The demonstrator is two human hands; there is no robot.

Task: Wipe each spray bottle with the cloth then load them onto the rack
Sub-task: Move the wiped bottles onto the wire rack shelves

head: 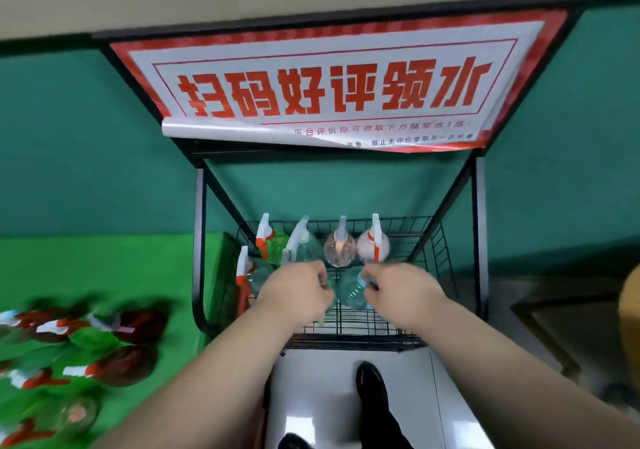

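black wire rack carries spray bottles in its far row. right hand grips a teal bottle by its top over the near row; left hand curls its fingers just beside it, grip unclear.

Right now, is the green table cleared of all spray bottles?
No: several spray bottles lie on the green table, left of the rack.

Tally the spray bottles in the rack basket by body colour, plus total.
green bottle: 1
teal bottles: 3
clear pinkish bottles: 2
Total: 6
table bottles: too blurred to count.
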